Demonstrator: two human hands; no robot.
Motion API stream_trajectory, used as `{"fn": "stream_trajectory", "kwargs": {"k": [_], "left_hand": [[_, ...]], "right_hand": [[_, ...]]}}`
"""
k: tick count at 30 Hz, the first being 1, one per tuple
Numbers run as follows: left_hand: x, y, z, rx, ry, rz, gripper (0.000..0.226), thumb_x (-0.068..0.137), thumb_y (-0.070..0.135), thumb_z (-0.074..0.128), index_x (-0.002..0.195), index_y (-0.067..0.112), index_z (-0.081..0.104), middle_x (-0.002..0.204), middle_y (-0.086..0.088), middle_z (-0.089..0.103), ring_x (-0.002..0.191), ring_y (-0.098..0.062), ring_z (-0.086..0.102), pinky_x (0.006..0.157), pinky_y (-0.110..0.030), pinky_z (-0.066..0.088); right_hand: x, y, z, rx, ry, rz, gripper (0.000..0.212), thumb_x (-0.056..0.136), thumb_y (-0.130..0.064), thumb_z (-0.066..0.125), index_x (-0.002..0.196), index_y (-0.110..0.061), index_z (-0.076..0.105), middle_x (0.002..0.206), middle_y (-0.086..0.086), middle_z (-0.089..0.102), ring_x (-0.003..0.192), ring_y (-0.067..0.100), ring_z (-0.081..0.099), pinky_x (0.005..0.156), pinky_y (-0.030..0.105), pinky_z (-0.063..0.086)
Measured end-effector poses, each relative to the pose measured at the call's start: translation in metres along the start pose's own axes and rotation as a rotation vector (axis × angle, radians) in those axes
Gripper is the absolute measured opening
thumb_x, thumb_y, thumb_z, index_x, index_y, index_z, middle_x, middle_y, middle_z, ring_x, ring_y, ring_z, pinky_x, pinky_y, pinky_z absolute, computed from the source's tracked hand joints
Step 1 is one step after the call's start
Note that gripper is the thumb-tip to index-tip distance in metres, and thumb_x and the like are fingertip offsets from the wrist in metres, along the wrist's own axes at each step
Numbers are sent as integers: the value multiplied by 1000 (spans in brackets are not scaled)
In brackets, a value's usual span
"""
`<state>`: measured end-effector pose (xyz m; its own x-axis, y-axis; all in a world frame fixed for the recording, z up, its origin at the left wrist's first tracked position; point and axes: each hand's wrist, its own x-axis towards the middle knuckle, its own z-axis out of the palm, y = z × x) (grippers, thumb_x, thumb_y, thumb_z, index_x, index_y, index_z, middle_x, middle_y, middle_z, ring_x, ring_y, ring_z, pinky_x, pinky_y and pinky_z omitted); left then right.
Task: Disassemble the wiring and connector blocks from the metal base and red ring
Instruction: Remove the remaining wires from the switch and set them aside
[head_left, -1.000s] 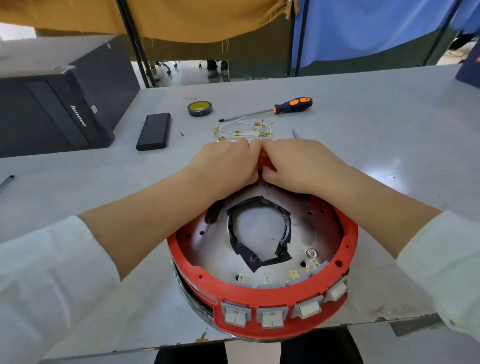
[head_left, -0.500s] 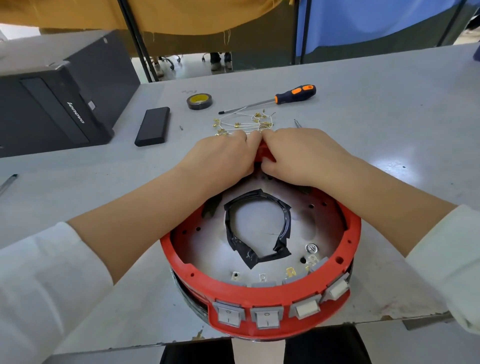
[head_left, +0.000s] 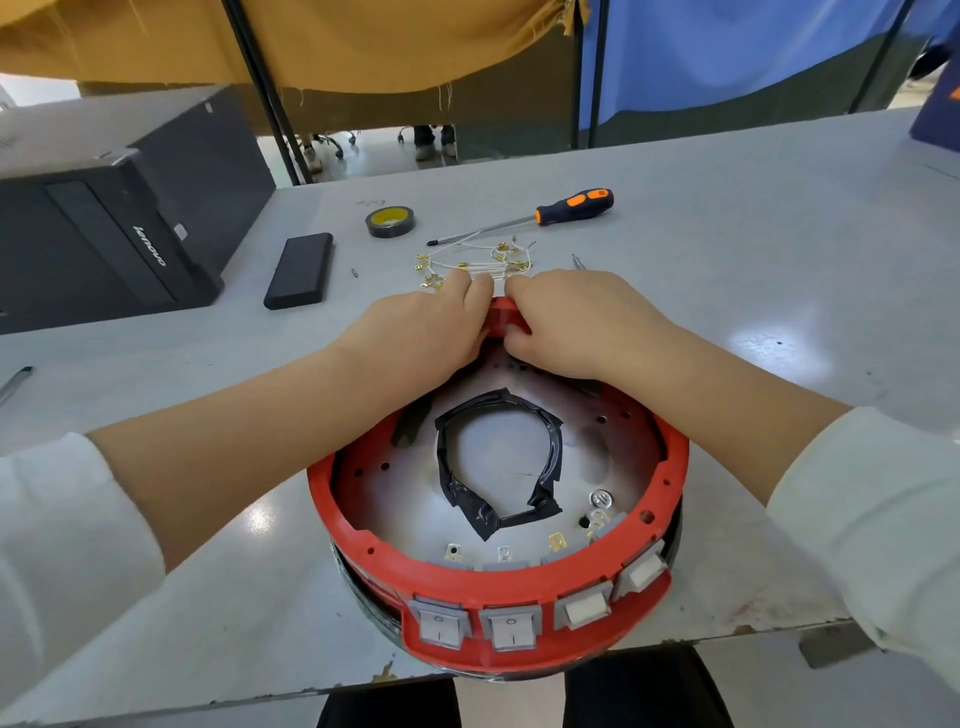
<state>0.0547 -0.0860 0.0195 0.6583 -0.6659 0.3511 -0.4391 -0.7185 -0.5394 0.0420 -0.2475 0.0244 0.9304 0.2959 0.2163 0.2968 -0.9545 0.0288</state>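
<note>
Red ring far rim, both hands

Left hand and right hand side by side; fingers curled downward

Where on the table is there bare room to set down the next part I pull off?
Bare table lies right of the screwdriver and the right hand. Another patch lies between the computer case and the left hand. Behind the red ring, the loose wires and tape roll crowd it.
</note>
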Motion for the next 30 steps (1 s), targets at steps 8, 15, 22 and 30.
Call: {"fn": "stream_trajectory", "kwargs": {"k": [8,15,22,30], "left_hand": [[8,-4,8,235,17,75,20,59,28,76,63,20,58,49,4,51,27,-13,41,35,-18,14],[2,-3,5,73,-8,23,15,72,20,72,76,13,60,54,-3,54,30,-21,47,37,-18,16],[5,-1,9,-111,-31,-1,21,97,22,37,101,6,49,87,-14,59,65,-35,61,41,-27,13],[6,-1,5,-81,-98,4,26,99,28,29,108,8,44,100,-13,59,77,-35,62,46,-32,21]], "right_hand": [[0,0,0,0,-3,10,15,89,-31,45,86,-17,40,78,0,41,71,24,41,46,29,15],[1,2,3,-7,23,-16,13,89,-30,44,88,-17,41,73,-2,36,72,24,41,46,29,14],[2,4,5,-9,22,-11,17,89,-33,45,86,-17,39,65,-7,27,71,23,39,46,29,14],[0,2,5,-24,111,-53,20,90,-36,43,86,-18,36,83,5,54,69,24,40,46,30,13]]}}
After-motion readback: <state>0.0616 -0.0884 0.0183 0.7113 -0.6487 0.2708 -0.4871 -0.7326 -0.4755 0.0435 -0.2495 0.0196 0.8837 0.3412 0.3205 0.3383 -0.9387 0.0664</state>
